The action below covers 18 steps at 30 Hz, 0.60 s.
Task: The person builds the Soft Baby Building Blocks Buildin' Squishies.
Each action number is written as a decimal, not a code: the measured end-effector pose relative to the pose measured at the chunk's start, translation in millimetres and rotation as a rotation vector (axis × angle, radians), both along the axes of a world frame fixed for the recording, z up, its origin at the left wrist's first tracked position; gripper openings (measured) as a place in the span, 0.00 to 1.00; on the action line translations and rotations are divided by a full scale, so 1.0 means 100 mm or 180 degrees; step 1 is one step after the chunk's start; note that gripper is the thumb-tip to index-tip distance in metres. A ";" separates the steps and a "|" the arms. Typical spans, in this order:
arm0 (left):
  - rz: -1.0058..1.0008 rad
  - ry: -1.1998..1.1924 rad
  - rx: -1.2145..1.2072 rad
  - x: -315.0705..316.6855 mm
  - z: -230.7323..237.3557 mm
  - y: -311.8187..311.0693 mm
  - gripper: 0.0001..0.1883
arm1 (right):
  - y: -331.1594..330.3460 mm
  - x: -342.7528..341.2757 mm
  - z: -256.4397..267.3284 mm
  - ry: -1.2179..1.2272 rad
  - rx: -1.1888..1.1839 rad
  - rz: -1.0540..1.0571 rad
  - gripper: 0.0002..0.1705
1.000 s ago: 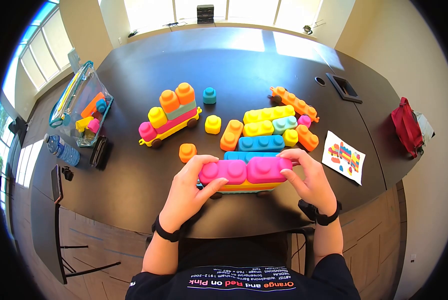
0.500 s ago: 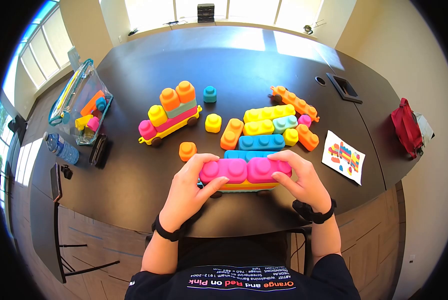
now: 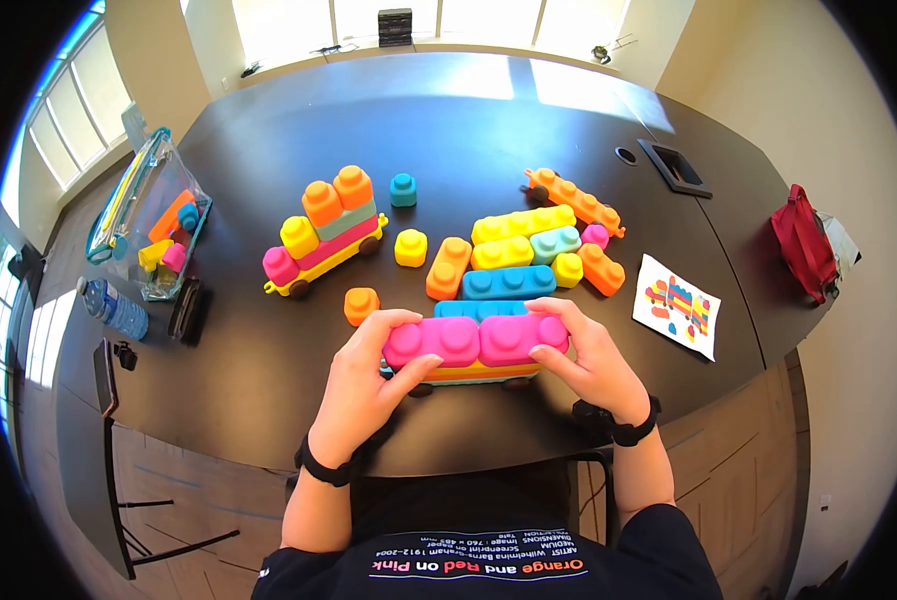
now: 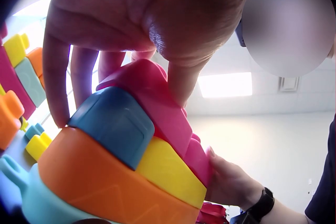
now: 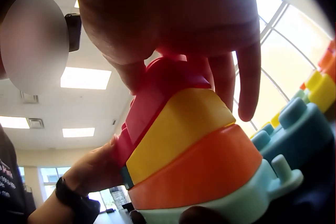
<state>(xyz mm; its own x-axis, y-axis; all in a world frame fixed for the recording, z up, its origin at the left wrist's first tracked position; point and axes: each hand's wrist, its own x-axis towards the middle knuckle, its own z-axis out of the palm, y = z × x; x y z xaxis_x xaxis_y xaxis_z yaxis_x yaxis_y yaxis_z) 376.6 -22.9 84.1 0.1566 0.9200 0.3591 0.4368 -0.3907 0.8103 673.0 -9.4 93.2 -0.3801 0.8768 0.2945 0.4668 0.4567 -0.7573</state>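
Observation:
Two pink blocks lie side by side on top of a wheeled stack near the table's front edge. My left hand grips the left pink block between thumb and fingers; my right hand grips the right one the same way. In the left wrist view, a blue block and a yellow block sit under the pink, above an orange layer and a light teal base. The right wrist view shows the yellow block over the orange layer at the other end.
Beyond the stack lie loose blue, yellow and orange blocks. A built wheeled car stands left, an orange wheeled base back right. A picture sheet, clear bag, water bottle and red bag surround them.
My right hand has shifted inward along the right pink block, its thumb now nearer the middle. The left hand keeps its grip. The head view has shifted slightly.

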 end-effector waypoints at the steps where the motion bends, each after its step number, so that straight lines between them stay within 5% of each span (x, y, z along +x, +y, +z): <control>1: -0.0003 0.0018 0.0009 0.00 0.00 0.00 0.23 | -0.01 0.01 0.01 0.0007 0.0006 -0.0048 0.25; 18: -0.0011 -0.0019 0.0001 0.00 -0.02 0.01 0.23 | -0.03 0.07 -0.06 0.0117 -0.0079 -0.0020 0.25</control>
<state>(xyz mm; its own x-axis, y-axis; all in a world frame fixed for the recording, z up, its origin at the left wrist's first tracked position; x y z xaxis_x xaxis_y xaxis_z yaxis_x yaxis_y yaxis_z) 376.2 -22.3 81.9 0.1576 0.9194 0.3603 0.4306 -0.3924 0.8128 680.4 -12.1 87.7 -0.3638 0.8864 0.2864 0.4412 0.4348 -0.7850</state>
